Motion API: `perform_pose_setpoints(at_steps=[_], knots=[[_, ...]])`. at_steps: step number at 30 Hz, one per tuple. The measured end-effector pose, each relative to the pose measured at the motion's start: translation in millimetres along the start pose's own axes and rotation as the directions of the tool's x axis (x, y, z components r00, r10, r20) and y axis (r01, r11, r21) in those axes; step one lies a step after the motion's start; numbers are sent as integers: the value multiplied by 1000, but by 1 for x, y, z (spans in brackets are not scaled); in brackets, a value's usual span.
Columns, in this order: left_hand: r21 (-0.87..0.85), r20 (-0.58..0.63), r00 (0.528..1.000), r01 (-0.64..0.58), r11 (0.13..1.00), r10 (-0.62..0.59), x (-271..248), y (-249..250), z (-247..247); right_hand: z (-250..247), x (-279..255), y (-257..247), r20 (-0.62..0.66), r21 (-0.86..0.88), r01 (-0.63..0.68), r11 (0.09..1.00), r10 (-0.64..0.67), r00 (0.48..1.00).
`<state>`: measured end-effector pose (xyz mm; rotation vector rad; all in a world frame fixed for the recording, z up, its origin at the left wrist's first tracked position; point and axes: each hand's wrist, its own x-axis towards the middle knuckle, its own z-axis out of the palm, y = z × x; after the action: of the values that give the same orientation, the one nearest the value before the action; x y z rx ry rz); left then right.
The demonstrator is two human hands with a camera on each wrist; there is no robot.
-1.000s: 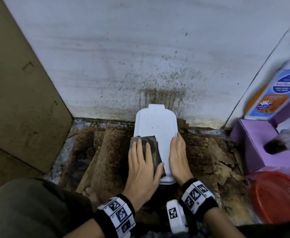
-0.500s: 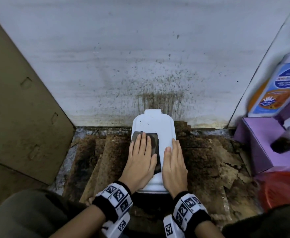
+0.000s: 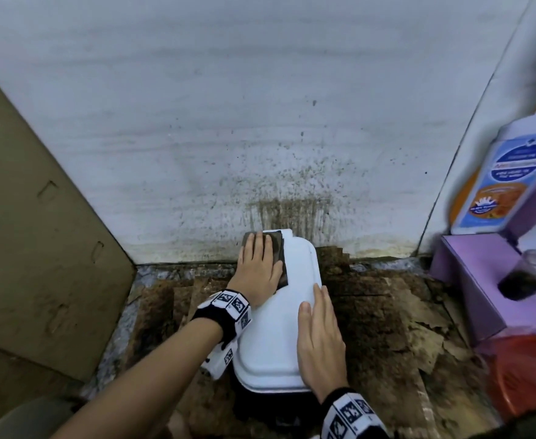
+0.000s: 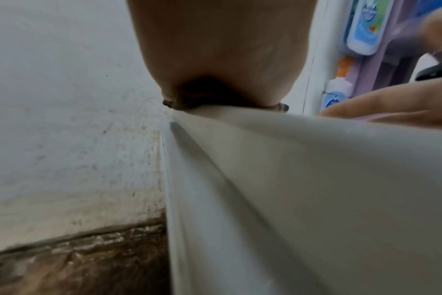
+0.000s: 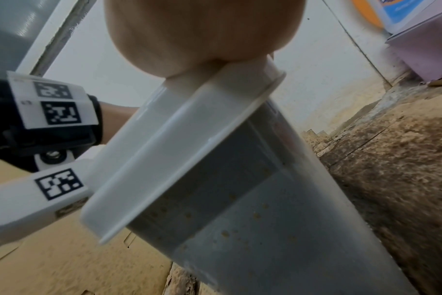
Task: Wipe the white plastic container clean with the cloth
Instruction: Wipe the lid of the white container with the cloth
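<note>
A white plastic container (image 3: 279,331) with a flat lid stands on the dirty floor against the stained wall. A dark grey cloth (image 3: 277,253) lies on the lid's far left corner. My left hand (image 3: 258,267) presses flat on the cloth with straight fingers. My right hand (image 3: 319,340) rests flat along the lid's right edge, fingers straight. In the left wrist view the cloth (image 4: 281,107) peeks out under the palm on the lid (image 4: 316,179). The right wrist view shows the lid rim (image 5: 189,149) and the container's speckled grey side (image 5: 253,209).
A cardboard sheet (image 3: 32,248) leans at the left. A purple box (image 3: 479,280) with a blue and orange bottle (image 3: 504,185) stands at the right, and a red basket (image 3: 526,372) lies in front of it. Torn brown cardboard (image 3: 387,312) covers the floor.
My left hand has slid the cloth away from me along the lid, from the near middle to the far left corner. The right hand stayed on the lid's right edge.
</note>
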<state>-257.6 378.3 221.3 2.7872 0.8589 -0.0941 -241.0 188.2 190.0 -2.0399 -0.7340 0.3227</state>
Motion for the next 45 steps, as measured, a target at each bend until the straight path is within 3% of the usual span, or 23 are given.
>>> perform_pose_setpoints(at_steps=[8, 17, 21, 36, 45], knots=[[65, 16, 1000, -9, 998, 8, -5, -2, 1, -3, -2, -6, -9, -13, -1, 1000, 1, 1000], [111, -12, 994, -110, 988, 112, -73, 1, 26, -2, -5, -3, 0, -15, 3, 1000, -3, 1000], [109, -45, 988, -142, 984, 148, -81, 0, 32, -2, -4, -1, 4, -14, 2, 1000, -1, 1000], [71, 15, 999, -46, 996, 45, 24, -1, -8, -4, -2, -5, 44, -15, -30, 999, 30, 999], [115, -1, 997, -71, 991, 72, 38, -10, -7, -3, -3, -2, 30, -22, -13, 1000, 14, 999]])
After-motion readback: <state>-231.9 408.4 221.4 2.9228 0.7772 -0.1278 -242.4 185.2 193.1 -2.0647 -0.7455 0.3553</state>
